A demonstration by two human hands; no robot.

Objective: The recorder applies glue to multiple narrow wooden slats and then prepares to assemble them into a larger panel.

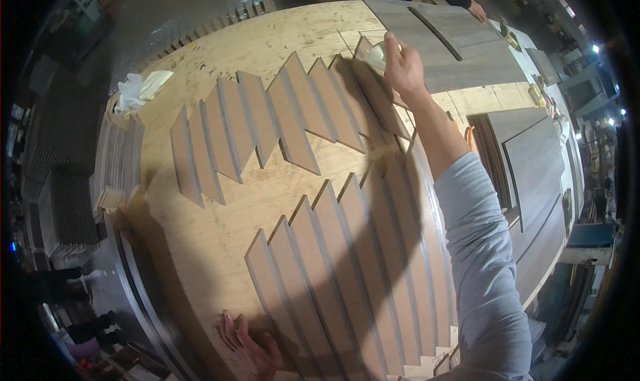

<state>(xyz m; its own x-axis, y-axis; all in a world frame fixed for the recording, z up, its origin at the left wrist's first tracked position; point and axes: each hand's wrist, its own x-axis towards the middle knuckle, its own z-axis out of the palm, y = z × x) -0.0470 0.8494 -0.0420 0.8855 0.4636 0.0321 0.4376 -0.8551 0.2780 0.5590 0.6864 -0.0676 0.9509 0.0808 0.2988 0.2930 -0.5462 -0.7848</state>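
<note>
Here the right hand [402, 66] is reaching far across the table [200, 241], its grip clenching a pale cloth pad [375, 54] against the end of a slanted wood strip [373, 94]. The pad looks soft and light, best pinched from above; the strips look thin, stiff and easily nudged. The left hand [250, 344] is lying flat, released, on the table's near edge beside the nearer row of strips [353, 261]. Crumpled rags [137, 89] are sitting far left, grey panels [460, 44] beyond.

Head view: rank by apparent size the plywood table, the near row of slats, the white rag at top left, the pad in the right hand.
1. plywood table
2. near row of slats, though nearness to the camera enlarges it
3. white rag
4. pad, mostly hidden by the right hand
</note>
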